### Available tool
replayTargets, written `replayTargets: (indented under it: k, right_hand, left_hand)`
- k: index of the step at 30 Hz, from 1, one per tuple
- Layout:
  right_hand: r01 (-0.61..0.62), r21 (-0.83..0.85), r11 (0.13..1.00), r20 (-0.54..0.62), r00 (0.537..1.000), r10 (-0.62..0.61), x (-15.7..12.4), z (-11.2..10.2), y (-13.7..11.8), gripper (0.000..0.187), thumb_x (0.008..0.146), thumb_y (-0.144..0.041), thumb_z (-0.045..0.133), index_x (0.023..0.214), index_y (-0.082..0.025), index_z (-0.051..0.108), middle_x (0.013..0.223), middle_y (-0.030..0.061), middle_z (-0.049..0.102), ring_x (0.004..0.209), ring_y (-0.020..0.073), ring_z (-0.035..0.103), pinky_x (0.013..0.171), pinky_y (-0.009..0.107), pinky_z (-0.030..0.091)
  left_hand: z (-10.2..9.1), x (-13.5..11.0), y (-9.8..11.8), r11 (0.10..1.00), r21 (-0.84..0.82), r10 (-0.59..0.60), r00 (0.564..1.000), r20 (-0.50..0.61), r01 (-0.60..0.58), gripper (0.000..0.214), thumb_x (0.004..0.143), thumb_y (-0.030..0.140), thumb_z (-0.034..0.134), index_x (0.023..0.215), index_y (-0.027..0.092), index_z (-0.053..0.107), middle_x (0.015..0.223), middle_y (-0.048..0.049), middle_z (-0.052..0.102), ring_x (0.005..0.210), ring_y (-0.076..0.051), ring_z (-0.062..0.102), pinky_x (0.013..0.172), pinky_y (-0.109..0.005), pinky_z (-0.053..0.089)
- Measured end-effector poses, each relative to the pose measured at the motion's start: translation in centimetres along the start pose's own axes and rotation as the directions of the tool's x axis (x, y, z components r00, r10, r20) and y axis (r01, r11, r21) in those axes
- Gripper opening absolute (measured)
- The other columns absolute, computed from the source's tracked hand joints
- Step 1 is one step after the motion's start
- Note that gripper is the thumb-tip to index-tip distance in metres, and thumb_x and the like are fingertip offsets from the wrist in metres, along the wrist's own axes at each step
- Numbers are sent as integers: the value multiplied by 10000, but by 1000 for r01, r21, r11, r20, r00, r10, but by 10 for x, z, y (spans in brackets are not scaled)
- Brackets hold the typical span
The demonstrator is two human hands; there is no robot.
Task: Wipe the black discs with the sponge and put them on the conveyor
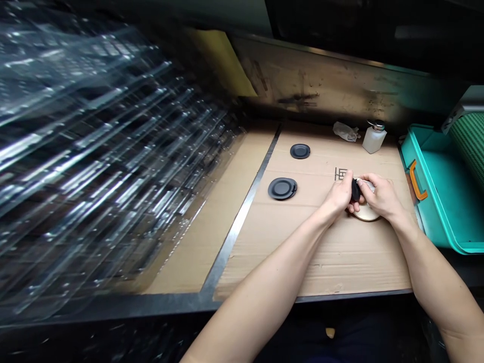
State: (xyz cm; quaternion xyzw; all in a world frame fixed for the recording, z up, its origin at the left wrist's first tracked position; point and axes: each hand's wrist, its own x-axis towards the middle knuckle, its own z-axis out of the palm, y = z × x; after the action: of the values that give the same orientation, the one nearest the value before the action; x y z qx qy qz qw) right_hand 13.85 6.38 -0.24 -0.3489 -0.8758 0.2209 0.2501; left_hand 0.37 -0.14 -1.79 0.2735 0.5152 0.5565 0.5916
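Over the right half of the cardboard, my left hand (341,193) is closed around a small black plastic piece (356,190), which shows nearly edge-on. My right hand (383,195) pinches toward the same piece from the other side, with something white (369,185), perhaps a cloth, under its fingers. Just beneath both hands lies a round cream-coloured disc (366,214), partly covered by them. To the left, two black round plastic covers (282,188) rest flat on the cardboard, one farther back than the other. Some fingertips are hidden behind the black piece.
Stacks of clear plastic trays (124,171), blurred, fill the left side. A pump-top bottle (374,137) and a crumpled clear bag (346,131) stand near the back wall. At right is a teal bin (434,201) with an orange handle (417,181). A metal strip (236,227) divides the cardboard surface.
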Motion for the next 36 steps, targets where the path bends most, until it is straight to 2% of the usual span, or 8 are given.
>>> replayTargets:
  k: [5, 11, 15, 20, 28, 32, 36]
  right_hand:
    - [54, -177, 983, 80, 996, -40, -2, -4, -3, 233, 967, -262, 487, 890, -203, 699, 795, 54, 714, 785, 205, 641, 770, 290, 434]
    - [99, -255, 962, 1, 995, -102, 0, 5, -2, 238, 975, -243, 453, 938, -192, 682, 933, 95, 713, 873, 212, 642, 805, 284, 443]
    - [119, -239, 964, 67, 992, -106, 1, 2, -2, 239, 982, -232, 444, 904, -205, 668, 895, 78, 700, 839, 201, 629, 793, 281, 440]
    - [137, -169, 976, 156, 982, -111, 0, -9, -4, 244, 956, -182, 452, 810, -211, 646, 798, 43, 686, 775, 182, 618, 767, 268, 429]
    - [99, -201, 975, 101, 992, -80, 2, -7, 0, 213, 924, -205, 492, 874, -200, 699, 862, 61, 730, 770, 189, 644, 752, 274, 430]
    - [105, -236, 966, 58, 994, -94, 4, -5, -2, 206, 923, -202, 491, 886, -195, 694, 855, 67, 733, 769, 192, 650, 744, 276, 430]
    - [77, -241, 967, 144, 989, -43, 3, -9, -7, 217, 920, -183, 494, 813, -219, 679, 714, 33, 724, 734, 195, 666, 729, 273, 427]
  left_hand:
    - [2, 1, -6, 984, 158, 93, 995, -41, -86, 761, 994, 668, 271, 600, 131, 639, 514, -97, 636, 335, -120, 520, 358, -226, 368]
    - [5, -3, -6, 949, 299, 130, 987, -95, -97, 775, 998, 665, 261, 511, 165, 596, 366, -74, 526, 313, -146, 504, 365, -240, 379]
    - [2, 0, -8, 973, 209, 113, 992, -50, -101, 776, 994, 676, 254, 525, 163, 599, 401, -83, 555, 317, -140, 508, 370, -238, 395]
    - [0, 5, -9, 996, 56, 72, 997, -17, -70, 715, 1009, 627, 273, 632, 138, 634, 534, -95, 639, 346, -134, 534, 350, -234, 377]
    - [4, -1, -4, 967, 242, 97, 994, -41, -84, 768, 985, 673, 268, 540, 151, 614, 409, -79, 552, 293, -124, 461, 345, -247, 342]
    - [4, -3, -4, 962, 256, 113, 993, -34, -101, 762, 991, 662, 273, 542, 150, 614, 439, -80, 582, 303, -120, 480, 345, -235, 346]
    - [6, -3, -4, 968, 234, 109, 993, -44, -96, 751, 1002, 644, 272, 549, 154, 616, 454, -80, 595, 311, -120, 494, 350, -230, 345]
